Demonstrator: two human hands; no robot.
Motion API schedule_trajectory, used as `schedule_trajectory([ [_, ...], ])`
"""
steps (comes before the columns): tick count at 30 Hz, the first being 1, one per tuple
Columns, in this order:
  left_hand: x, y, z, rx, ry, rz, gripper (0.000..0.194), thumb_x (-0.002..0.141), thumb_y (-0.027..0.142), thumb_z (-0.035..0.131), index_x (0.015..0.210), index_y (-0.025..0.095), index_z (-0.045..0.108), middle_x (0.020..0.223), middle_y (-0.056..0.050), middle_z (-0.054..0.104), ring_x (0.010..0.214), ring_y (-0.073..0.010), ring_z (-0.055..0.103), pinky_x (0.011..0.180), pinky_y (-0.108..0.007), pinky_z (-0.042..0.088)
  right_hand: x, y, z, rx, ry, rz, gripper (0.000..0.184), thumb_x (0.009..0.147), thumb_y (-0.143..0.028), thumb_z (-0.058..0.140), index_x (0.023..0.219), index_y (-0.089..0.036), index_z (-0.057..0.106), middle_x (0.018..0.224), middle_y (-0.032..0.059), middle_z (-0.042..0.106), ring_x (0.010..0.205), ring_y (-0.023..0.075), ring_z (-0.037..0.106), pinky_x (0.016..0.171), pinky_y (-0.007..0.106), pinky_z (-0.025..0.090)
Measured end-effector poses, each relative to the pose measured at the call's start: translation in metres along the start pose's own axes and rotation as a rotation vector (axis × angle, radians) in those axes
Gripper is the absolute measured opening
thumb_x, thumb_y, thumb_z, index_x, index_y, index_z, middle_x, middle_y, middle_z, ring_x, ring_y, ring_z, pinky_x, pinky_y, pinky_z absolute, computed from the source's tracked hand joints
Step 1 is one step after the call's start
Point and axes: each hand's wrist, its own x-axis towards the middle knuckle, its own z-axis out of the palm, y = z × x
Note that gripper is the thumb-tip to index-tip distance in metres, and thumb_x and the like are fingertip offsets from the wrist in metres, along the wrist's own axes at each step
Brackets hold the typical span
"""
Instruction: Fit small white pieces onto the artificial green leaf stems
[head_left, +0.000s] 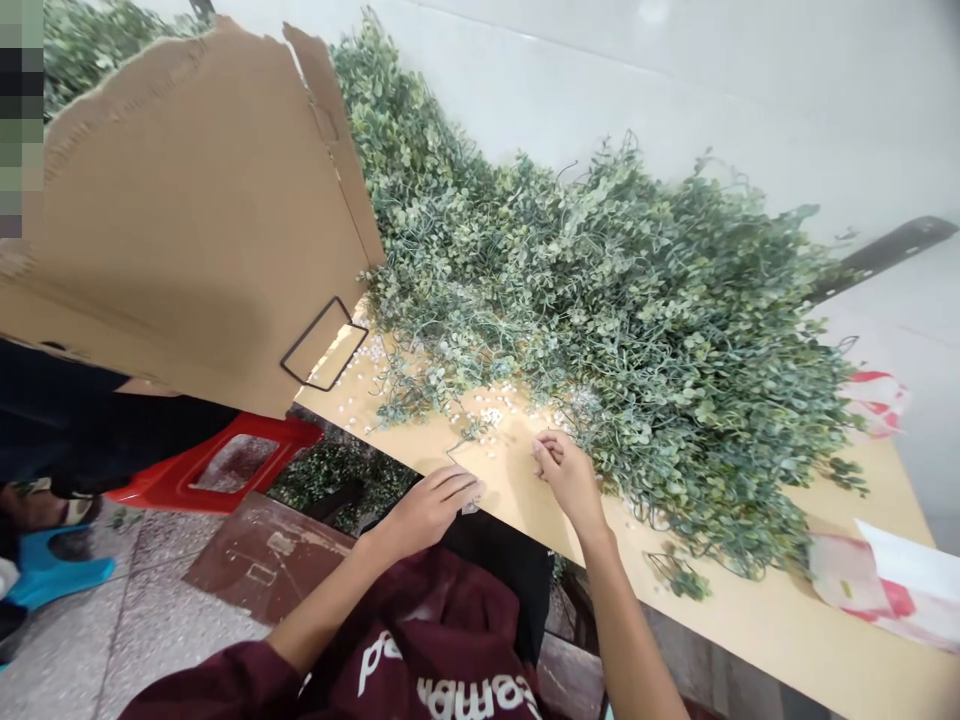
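Left hand point(429, 512) curled, fingertips meeting, any hold unclear; right hand point(568, 480) loosely clenched, grasp likewise unclear. We log a large heap of artificial leafy sprigs point(600, 340) at twelve o'clock, white beads point(489, 415) loose on the wooden tabletop point(750, 610).

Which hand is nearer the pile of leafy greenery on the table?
Right. The right hand is at the edge of the pile of leafy greenery, almost reaching it. The left hand is farther off, to the pile's left, clearly apart from it.

White wall point(750, 90), grey tile floor point(172, 600)
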Motion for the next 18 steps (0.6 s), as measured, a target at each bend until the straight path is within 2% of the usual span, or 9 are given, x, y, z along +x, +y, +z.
schedule_trajectory([
  [5,0.006,-0.008,0.006,0.068,-0.001,0.015,0.03,0.095,0.011,0.045,0.122,0.017,0.056,0.11,-0.01,0.066,0.107,-0.0216,0.057,0.097,-0.039,0.049,-0.013,-0.007,-0.012,0.042,0.07,-0.002,0.029,0.089,-0.048,0.056,0.092,-0.019,0.058,0.075,0.0031,0.063,0.056,0.0143,0.055,0.054,0.026,0.047],
  [8,0.022,-0.007,0.006,0.094,0.008,0.025,0.019,0.095,0.014,0.049,0.109,0.017,0.061,0.098,-0.008,0.068,0.096,-0.0209,0.059,0.087,-0.036,0.05,-0.017,-0.011,-0.013,0.029,0.151,-0.02,0.027,0.091,-0.045,0.055,0.093,-0.019,0.06,0.073,0.0023,0.06,0.058,0.0142,0.054,0.054,0.025,0.045],
  [11,0.04,-0.003,0.005,0.085,0.076,-0.018,0.013,0.096,0.021,0.05,0.098,0.017,0.063,0.089,-0.007,0.068,0.091,-0.0219,0.059,0.082,-0.037,0.048,-0.02,-0.011,-0.012,0.078,0.198,-0.035,0.026,0.091,-0.044,0.056,0.094,-0.019,0.061,0.075,0.0029,0.06,0.062,0.0152,0.056,0.056,0.025,0.045],
  [15,0.061,0.006,0.01,-0.114,0.166,-0.106,0.018,0.098,0.025,0.046,0.097,0.016,0.061,0.095,-0.009,0.068,0.096,-0.0213,0.06,0.09,-0.037,0.046,-0.023,-0.01,-0.007,0.248,0.191,-0.038,0.022,0.088,-0.04,0.061,0.094,-0.019,0.062,0.078,0.0038,0.065,0.068,0.0169,0.062,0.066,0.029,0.051],
  [18,0.07,0.01,0.018,-0.251,0.159,-0.194,0.024,0.1,0.029,0.041,0.1,0.016,0.061,0.094,-0.008,0.067,0.09,-0.0194,0.062,0.083,-0.032,0.048,-0.026,-0.007,-0.001,0.384,0.152,-0.032,0.022,0.085,-0.038,0.066,0.095,-0.019,0.062,0.078,0.0044,0.068,0.068,0.0181,0.065,0.068,0.031,0.053],
])
